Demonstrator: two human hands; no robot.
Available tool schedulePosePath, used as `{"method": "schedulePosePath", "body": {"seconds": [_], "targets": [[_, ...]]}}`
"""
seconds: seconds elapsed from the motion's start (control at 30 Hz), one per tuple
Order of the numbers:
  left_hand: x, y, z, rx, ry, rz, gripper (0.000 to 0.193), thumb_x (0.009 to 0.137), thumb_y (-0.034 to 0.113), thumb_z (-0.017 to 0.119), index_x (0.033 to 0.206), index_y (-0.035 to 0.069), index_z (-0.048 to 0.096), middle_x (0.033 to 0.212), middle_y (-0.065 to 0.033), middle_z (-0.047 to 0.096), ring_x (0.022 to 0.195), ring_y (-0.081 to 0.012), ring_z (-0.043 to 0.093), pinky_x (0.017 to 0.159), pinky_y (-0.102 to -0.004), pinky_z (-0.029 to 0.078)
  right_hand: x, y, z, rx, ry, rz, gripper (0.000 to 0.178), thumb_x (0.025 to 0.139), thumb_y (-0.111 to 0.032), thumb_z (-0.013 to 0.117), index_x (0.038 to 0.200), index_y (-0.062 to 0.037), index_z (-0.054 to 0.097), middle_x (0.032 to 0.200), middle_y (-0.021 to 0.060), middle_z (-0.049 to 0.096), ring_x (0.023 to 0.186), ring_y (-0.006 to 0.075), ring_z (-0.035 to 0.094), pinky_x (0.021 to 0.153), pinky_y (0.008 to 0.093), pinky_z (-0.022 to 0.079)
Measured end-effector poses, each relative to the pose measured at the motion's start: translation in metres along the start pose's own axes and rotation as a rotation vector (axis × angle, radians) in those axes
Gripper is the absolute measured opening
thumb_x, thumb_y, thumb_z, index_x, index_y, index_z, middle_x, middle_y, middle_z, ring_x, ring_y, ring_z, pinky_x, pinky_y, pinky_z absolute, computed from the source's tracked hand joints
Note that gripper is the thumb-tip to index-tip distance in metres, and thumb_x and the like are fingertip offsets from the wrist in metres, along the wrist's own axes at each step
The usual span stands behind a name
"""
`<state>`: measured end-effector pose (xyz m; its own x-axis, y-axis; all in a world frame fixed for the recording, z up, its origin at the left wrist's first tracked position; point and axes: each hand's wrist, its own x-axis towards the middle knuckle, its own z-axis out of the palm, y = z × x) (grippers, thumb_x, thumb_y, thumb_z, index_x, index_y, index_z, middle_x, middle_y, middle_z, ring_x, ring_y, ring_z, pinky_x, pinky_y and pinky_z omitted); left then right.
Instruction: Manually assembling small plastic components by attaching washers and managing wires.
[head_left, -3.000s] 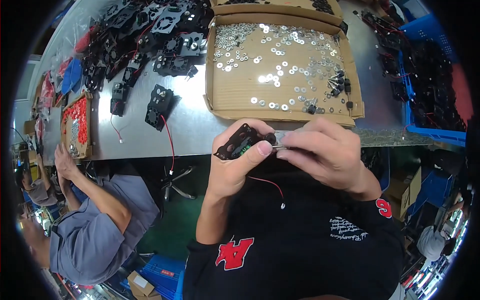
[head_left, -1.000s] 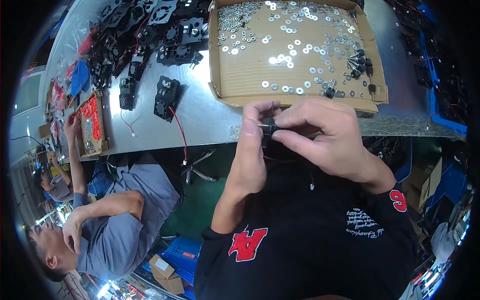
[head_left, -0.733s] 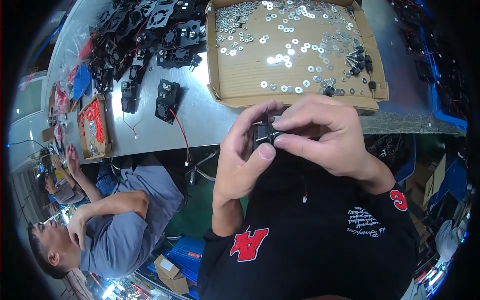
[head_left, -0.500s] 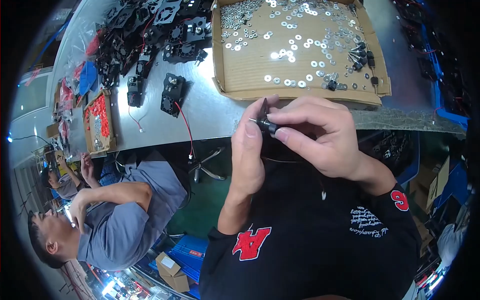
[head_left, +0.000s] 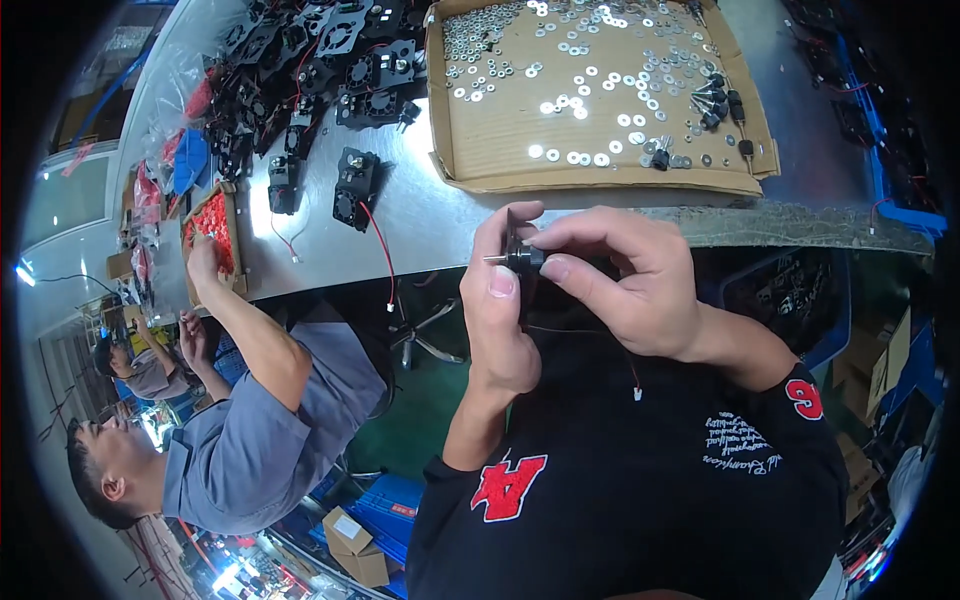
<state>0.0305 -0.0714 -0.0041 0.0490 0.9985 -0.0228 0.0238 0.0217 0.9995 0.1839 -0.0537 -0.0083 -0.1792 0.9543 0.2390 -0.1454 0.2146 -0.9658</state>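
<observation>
My left hand (head_left: 498, 300) is closed around a black fan unit (head_left: 514, 226), seen nearly edge-on and mostly hidden by the fingers. A thin lead from it ends in a white plug (head_left: 637, 394) that hangs in front of my shirt. Thumb and forefinger of my right hand (head_left: 640, 285) pinch a small black cylindrical part (head_left: 527, 260). Its slim metal pin points left past my left thumb, and the part sits against the fan unit. Just beyond my hands lies a shallow cardboard tray (head_left: 500, 150) with washers (head_left: 575, 105), nuts and several similar black parts (head_left: 709, 103).
Black fan units (head_left: 355, 185) with leads lie on the metal table (head_left: 320, 225) to the left, several more piled behind. A co-worker (head_left: 250, 440) at the left reaches into a box of red pieces (head_left: 212, 225). A blue-edged bin (head_left: 905, 218) stands at the right.
The small black part has turned so its metal pin shows more fully, pointing left. My right hand has shifted slightly left. The co-worker's hand has moved into the box of red pieces.
</observation>
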Motion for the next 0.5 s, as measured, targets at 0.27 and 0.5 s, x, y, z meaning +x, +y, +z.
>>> {"method": "schedulePosePath", "body": {"seconds": [0.27,0.5], "targets": [[0.009,-0.006,-0.011,0.375,-0.009,0.233,0.061,0.084,0.039,0.059,0.122,-0.008,0.050,0.096,-0.0170,0.054,0.084,-0.0250,0.054,0.075,-0.0373,0.046,0.004,0.000,-0.014,0.046,-0.097,0.144,0.020,0.089,0.001,0.070,0.109,0.0042,0.071,0.101,0.0127,0.071,0.090,0.0148,0.067,0.081,0.0268,0.053],[0.021,-0.001,-0.018,0.525,-0.153,0.297,0.052,0.078,0.020,0.063,0.120,-0.007,0.050,0.100,-0.0221,0.055,0.080,-0.0341,0.056,0.073,-0.0406,0.047,0.006,0.001,-0.024,0.001,-0.118,0.136,0.021,0.090,0.000,0.070,0.110,0.0042,0.071,0.101,0.0094,0.071,0.091,0.0120,0.066,0.081,0.0261,0.053]]}}
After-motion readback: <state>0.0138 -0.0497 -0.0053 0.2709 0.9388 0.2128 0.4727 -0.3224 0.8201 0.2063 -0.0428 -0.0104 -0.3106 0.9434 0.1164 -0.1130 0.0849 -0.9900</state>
